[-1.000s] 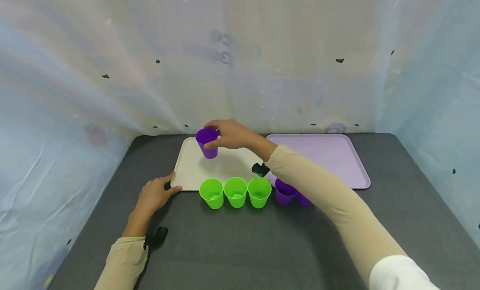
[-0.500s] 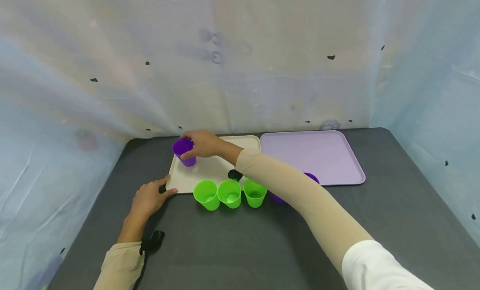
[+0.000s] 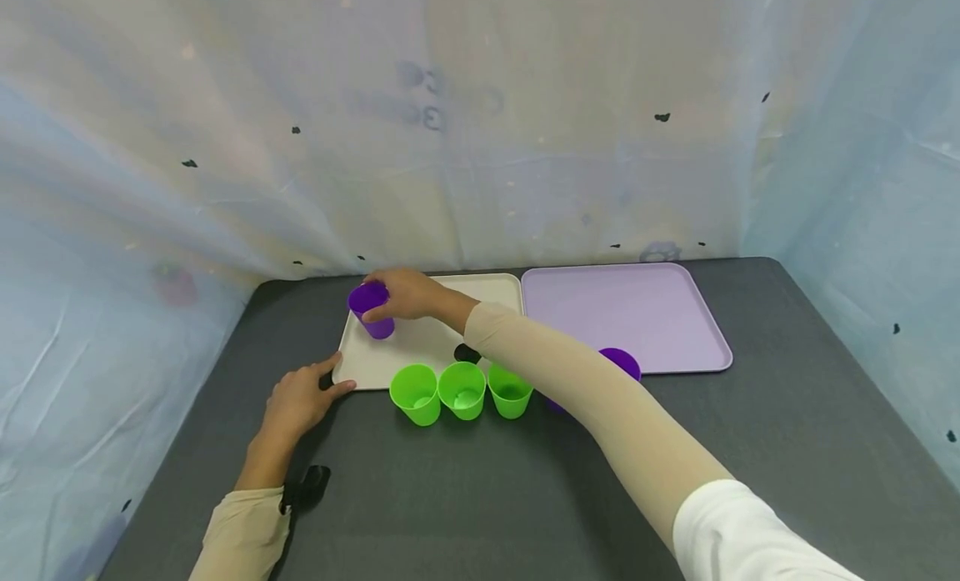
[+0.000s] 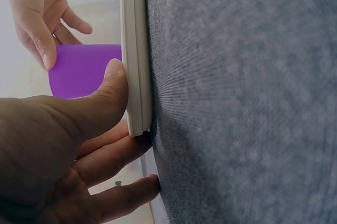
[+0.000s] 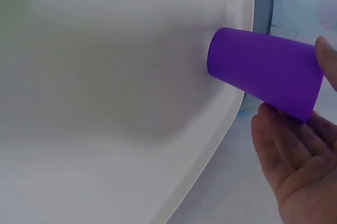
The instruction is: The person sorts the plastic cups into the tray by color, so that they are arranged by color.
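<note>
A purple cup (image 3: 369,310) stands upright at the far left corner of a white tray (image 3: 420,343). My right hand (image 3: 405,296) reaches across and holds it near the rim, thumb on one side and fingers on the other. In the right wrist view the purple cup (image 5: 263,71) has its base on the white tray (image 5: 105,103), with my right hand (image 5: 295,182) around its top. My left hand (image 3: 300,396) pinches the tray's near left corner. The left wrist view shows the left hand (image 4: 68,145) with its thumb on the tray rim (image 4: 134,50) and its fingers beside the edge.
Three green cups (image 3: 462,389) stand in a row on the grey table just in front of the white tray. Another purple cup (image 3: 621,363) shows partly behind my right forearm. A lilac tray (image 3: 622,314) lies at the back right. Pale sheeting walls the table.
My right hand carried the purple cup left and down to the tray's far left corner, where it now stands. My left hand stayed on the tray corner.
</note>
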Demonstrator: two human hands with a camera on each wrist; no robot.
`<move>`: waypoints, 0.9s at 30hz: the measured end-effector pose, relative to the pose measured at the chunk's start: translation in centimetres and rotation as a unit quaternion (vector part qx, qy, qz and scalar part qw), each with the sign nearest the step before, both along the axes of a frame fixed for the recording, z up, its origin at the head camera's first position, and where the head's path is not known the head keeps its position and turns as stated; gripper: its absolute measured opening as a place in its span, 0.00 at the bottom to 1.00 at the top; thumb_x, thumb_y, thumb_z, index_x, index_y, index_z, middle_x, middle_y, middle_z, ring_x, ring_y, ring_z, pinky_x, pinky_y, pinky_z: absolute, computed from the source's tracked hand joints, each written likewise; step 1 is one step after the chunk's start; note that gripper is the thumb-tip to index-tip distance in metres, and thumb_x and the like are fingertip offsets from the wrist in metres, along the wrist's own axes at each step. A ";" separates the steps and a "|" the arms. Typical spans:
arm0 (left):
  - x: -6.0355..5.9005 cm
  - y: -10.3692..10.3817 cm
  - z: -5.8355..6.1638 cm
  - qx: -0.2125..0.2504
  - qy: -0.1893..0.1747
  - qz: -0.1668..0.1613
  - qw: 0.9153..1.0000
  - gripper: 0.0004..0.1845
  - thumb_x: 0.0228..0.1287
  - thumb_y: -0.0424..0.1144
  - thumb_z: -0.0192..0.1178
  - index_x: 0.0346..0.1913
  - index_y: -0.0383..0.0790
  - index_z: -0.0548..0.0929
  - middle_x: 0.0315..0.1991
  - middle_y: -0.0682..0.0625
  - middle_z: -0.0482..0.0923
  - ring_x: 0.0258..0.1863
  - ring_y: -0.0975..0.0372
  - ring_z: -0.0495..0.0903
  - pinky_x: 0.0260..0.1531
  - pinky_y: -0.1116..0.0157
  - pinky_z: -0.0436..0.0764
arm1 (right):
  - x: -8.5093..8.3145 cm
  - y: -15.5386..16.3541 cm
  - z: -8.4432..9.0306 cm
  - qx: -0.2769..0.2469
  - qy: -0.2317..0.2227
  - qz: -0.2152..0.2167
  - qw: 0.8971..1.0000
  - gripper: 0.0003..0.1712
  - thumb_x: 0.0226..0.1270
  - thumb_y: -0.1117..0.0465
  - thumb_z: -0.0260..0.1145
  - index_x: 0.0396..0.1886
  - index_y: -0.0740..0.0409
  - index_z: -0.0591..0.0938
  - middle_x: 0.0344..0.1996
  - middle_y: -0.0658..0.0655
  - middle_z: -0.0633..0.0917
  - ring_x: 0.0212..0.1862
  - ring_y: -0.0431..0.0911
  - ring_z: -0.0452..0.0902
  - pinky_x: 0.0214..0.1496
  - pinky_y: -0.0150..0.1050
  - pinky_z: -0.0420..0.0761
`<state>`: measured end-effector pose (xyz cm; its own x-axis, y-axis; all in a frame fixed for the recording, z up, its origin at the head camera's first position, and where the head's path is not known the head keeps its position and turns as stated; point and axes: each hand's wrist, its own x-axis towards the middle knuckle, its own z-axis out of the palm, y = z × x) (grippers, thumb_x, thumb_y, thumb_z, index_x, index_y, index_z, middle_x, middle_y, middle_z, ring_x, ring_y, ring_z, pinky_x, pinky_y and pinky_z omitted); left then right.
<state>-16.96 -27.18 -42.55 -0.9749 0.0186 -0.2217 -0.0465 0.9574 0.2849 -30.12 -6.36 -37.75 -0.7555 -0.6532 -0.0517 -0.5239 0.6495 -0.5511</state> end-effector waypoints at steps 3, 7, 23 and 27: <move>0.0 -0.2 -0.1 -0.005 0.003 -0.003 1.000 0.40 0.68 0.61 0.58 0.76 0.45 0.63 0.68 0.27 0.66 0.61 0.29 0.69 0.49 0.32 0.73 | -0.2 0.0 -0.2 -0.007 -0.008 0.001 1.000 0.44 0.64 0.41 0.69 0.74 0.56 0.67 0.64 0.54 0.79 0.64 0.47 0.77 0.64 0.36 0.76; 0.1 -0.2 -0.2 -0.008 -0.001 -0.003 1.000 0.40 0.68 0.62 0.58 0.76 0.45 0.63 0.68 0.27 0.66 0.61 0.28 0.69 0.50 0.31 0.72 | -0.2 0.7 0.3 -0.014 -0.034 0.003 0.999 0.49 0.65 0.40 0.69 0.78 0.57 0.60 0.71 0.55 0.73 0.69 0.49 0.73 0.69 0.39 0.73; -0.2 -0.1 -0.4 0.000 0.014 -0.007 1.000 0.40 0.67 0.60 0.60 0.75 0.44 0.64 0.68 0.27 0.66 0.62 0.28 0.67 0.50 0.31 0.71 | 4.7 11.1 8.7 0.007 0.003 0.033 0.999 0.35 0.75 0.43 0.58 0.75 0.52 0.66 0.72 0.51 0.72 0.72 0.46 0.69 0.73 0.43 0.70; -0.7 0.1 -0.4 0.006 0.027 -0.015 1.000 0.40 0.68 0.59 0.59 0.75 0.43 0.63 0.68 0.26 0.66 0.63 0.28 0.67 0.52 0.32 0.71 | 8.1 15.1 10.6 -0.002 0.017 0.035 0.999 0.35 0.74 0.43 0.59 0.75 0.50 0.66 0.73 0.49 0.71 0.74 0.45 0.65 0.73 0.45 0.69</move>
